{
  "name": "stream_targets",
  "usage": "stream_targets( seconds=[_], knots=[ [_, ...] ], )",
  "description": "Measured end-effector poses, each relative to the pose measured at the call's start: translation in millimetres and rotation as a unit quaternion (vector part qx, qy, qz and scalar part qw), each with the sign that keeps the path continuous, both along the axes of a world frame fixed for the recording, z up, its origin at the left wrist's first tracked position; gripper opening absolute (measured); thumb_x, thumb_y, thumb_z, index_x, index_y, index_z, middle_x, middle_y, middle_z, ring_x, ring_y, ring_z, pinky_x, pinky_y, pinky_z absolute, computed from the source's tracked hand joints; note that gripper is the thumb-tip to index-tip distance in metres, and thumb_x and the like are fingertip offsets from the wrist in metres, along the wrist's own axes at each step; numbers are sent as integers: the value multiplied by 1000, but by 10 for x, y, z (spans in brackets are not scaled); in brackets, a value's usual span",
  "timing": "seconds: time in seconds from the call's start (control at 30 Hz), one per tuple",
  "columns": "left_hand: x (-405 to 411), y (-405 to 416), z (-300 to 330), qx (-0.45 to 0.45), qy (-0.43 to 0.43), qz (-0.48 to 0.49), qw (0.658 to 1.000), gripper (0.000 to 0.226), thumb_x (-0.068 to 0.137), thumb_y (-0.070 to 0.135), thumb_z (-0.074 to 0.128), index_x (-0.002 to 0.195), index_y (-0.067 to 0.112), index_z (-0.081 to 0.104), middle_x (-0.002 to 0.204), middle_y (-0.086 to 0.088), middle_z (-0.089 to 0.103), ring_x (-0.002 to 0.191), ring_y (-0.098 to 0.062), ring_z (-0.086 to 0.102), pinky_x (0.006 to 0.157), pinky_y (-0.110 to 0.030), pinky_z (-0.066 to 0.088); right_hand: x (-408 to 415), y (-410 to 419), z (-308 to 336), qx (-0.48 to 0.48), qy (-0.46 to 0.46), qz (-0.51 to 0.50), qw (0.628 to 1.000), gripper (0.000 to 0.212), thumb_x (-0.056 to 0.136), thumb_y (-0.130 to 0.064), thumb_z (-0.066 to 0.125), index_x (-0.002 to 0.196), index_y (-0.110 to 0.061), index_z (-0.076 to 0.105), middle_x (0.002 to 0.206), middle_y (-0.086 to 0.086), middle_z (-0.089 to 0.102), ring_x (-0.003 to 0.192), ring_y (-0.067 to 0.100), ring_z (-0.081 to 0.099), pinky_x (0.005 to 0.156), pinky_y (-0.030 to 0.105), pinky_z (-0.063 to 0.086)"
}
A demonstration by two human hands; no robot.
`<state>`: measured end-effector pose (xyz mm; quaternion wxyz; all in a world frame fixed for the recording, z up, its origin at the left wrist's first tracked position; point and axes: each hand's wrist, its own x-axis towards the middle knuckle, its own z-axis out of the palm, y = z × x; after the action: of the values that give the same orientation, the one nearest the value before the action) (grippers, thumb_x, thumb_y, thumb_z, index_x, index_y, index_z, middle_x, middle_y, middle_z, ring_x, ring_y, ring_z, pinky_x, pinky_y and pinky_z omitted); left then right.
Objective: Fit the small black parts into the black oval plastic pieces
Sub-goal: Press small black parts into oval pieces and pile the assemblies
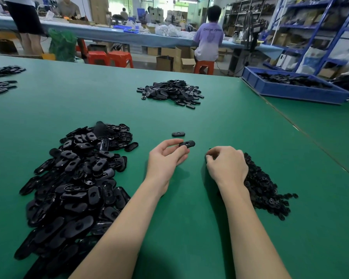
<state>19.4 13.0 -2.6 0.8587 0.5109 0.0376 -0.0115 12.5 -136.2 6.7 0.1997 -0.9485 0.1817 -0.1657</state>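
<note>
Left hand (165, 158) pinched black oval piece (187, 144) at fingertips; right hand (227, 164), fingers curled, picked at pile of small black parts (264, 188) on green table (210, 117).

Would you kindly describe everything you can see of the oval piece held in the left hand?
The oval piece is a small black capsule-shaped part, apparently glossy moulded plastic, with a lighter spot near its middle that may be an opening or a fitted part; the picture is too small to tell. It lies roughly level, long axis tilted slightly up to the right, lifted above the green table. The left hand pinches its left end between thumb and fingers; its right end juts free. Nothing else touches it.
</note>
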Motion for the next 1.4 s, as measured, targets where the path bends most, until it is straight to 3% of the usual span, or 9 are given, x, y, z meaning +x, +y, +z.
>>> stream_targets(
  seconds=[0.27, 0.53, 0.73, 0.87, 1.03, 1.2, 1.27, 1.4],
  knots=[
    [11, -13, 18, 2, 5, 5, 1000, 15, 91, -9, 63, 95, 5, 60, 85, -8, 77, 87, -19, 76, 75, -22, 59, 31, 62, 48, 4, 37, -14, 999, 20, 92, -24, 58, 99, -31, 75, 107, -5, 72, 117, 26, 56, 72, 29, 39],
    [13, -8, -9, -4, -4, 13, 1000, 16, 92, -11, 61, 102, 2, 61, 101, -16, 74, 93, -22, 76, 81, -24, 60, 5, 52, 36, 13, 7, -18, 1000, 22, 92, -28, 60, 110, -33, 72, 108, -10, 72, 119, 23, 55, 78, 31, 47],
    [19, 4, -1, 5, -3, 15, 1000, 26, 92, -11, 59, 110, 7, 64, 107, -16, 71, 94, -20, 76, 85, -24, 59, 1, 47, 55, 29, 18, -16, 999, 14, 91, -27, 61, 95, -33, 74, 100, -10, 73, 109, 23, 62, 75, 30, 49],
    [42, -17, -12, 10, 1, 33, 999, 10, 96, 0, 60, 103, 7, 61, 93, -10, 73, 88, -14, 75, 84, -21, 58, -36, 140, 122, 177, -44, 38, 982, 4, 86, -32, 70, 83, -33, 72, 77, -20, 69, 85, 10, 67, 67, 26, 44],
    [26, -2, -8, 16, -7, 17, 1000, 16, 96, 3, 64, 108, 11, 58, 92, -7, 78, 85, -14, 75, 80, -21, 58, -76, 436, 125, 295, -125, 134, 938, 4, 83, -31, 76, 80, -32, 74, 75, -27, 71, 75, -7, 64, 63, 11, 42],
    [7, 8, 26, -13, -15, -5, 1000, 22, 94, -5, 62, 111, 10, 62, 96, -10, 78, 87, -18, 76, 77, -20, 58, -84, 464, 61, 460, -112, 121, 873, 4, 85, -16, 79, 84, -20, 78, 78, -7, 77, 76, 2, 70, 78, 20, 55],
    [5, 1, 30, -10, -15, -7, 1000, 23, 96, -5, 59, 116, 5, 62, 96, -11, 78, 89, -20, 76, 78, -21, 59, -86, 435, 68, 499, -106, 113, 852, 4, 86, -11, 79, 87, -15, 79, 80, -2, 77, 73, 3, 68, 71, 14, 52],
    [-11, -5, 36, 2, -27, -10, 1000, 27, 98, -2, 56, 116, 17, 65, 94, -10, 78, 91, -23, 76, 77, -23, 59, -108, 420, 95, 539, -98, 104, 830, 5, 87, -9, 78, 89, -14, 77, 78, 0, 75, 66, -1, 65, 62, 7, 46]
  ],
)
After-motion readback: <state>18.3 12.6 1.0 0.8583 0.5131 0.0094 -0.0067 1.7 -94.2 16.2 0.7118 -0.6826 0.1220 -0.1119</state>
